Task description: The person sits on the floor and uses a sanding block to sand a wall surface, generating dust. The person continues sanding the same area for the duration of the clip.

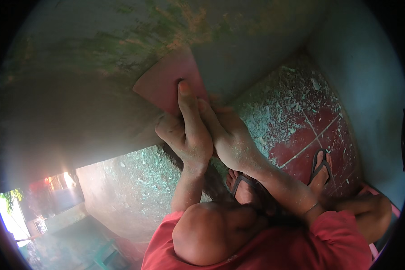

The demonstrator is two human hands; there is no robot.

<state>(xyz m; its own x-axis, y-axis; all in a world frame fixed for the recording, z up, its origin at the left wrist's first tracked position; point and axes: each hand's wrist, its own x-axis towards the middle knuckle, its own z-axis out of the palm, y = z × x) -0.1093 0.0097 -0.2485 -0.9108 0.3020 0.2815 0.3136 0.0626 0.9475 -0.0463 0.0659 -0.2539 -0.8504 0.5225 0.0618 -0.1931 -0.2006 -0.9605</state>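
Note:
A flat reddish-pink scraper blade or plate (170,76) lies with its broad edge against a grey wall (71,108). Green and orange patches (175,30) show on the wall around and beyond that edge. My left hand (189,135) grips the plate's lower end, its thumb laid along the face near a small dark hole. Close beside it, my right hand (227,138) is closed around the same lower end; its fingers are partly hidden, and any handle cannot be seen. Pale flecks of dust cover both wrists.
Paint flakes litter the red tiled floor (293,155) between two walls. A bluish wall (361,101) stands at the right. My sandalled feet (244,190) are below my hands. At the lower left are a doorway with bright light and a green plastic chair (104,256).

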